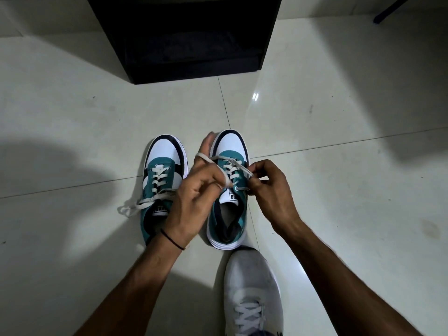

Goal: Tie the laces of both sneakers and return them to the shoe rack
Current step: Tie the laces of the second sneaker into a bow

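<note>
Lace (pixel 242 168) crossing right sneaker (pixel 228 187) between my hands: looping my left hand (pixel 196 190) fingers, right hand (pixel 269 187) fingers pinching it, nearer eyelets.

Glossy tiled floor, a worn shoe, a dark bar

Pale floor tiles (pixel 339 132) with thin grout lines; a grey laced shoe (pixel 252 287) at the bottom edge; top right, a dark slanted bar (pixel 392 7), possibly a furniture leg.
</note>
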